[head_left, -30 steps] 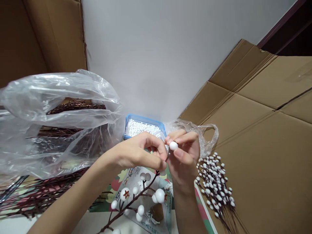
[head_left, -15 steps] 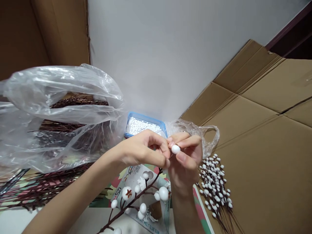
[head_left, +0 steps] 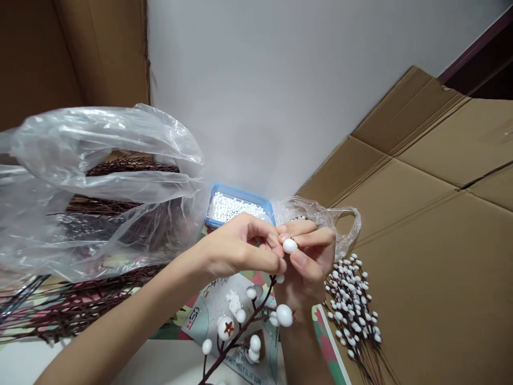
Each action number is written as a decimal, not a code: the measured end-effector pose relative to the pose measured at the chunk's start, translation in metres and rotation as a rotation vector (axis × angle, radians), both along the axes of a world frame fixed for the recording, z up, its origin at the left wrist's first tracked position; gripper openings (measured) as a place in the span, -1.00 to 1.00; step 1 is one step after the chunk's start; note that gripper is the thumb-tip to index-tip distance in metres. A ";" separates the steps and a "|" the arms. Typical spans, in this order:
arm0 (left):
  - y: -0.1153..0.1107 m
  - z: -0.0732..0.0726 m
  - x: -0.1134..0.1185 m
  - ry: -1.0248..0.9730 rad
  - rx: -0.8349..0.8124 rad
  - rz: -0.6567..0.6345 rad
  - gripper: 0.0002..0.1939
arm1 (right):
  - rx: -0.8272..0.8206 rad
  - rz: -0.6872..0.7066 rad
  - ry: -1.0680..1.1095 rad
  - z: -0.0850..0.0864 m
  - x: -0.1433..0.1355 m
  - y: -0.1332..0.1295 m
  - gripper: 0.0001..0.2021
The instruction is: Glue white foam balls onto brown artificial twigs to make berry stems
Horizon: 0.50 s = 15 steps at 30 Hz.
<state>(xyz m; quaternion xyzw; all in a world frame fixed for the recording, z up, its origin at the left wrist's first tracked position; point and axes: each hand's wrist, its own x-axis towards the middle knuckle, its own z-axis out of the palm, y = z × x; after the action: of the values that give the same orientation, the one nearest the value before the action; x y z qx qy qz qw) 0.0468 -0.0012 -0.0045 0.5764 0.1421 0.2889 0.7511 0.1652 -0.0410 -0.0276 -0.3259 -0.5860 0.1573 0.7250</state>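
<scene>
My left hand (head_left: 238, 250) is closed in a pinch at the upper end of a brown artificial berry branch (head_left: 243, 332); its fingertips nearly meet my other hand. The branch slants down toward me and carries several white berries, one with a brown star-shaped mark. My right hand (head_left: 315, 252) pinches a white foam berry (head_left: 290, 246) between thumb and fingers, near the branch's tip. Whether this berry sits on a twig is hidden by the fingers. Beneath lies a glue gun package (head_left: 216, 310) with white scraps on it.
Behind my hands stands a blue basket (head_left: 242, 189) of small white balls. A clear plastic bag (head_left: 108, 128) with brown twigs fills the left, and more bare twigs (head_left: 92, 305) lie below it. Finished-looking berry stems (head_left: 352, 299) rest at right beside cardboard (head_left: 433, 256).
The branch has shifted right and tilted steeper, its berries moving with it. Both hands have edged slightly right, keeping their pinches.
</scene>
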 end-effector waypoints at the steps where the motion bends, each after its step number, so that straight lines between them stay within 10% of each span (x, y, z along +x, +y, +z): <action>1: 0.000 0.000 0.000 -0.006 -0.010 0.002 -0.91 | -0.001 0.011 -0.002 0.000 0.001 0.000 -0.88; 15: 0.001 0.000 0.002 -0.083 -0.063 0.088 -0.94 | -0.008 0.091 0.040 0.001 0.017 0.015 -0.95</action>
<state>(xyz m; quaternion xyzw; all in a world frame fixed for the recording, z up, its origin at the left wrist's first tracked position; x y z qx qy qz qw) 0.0487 -0.0006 -0.0043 0.5331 0.1449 0.3407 0.7607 0.1819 -0.0258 -0.0270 -0.2986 -0.5848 0.1992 0.7274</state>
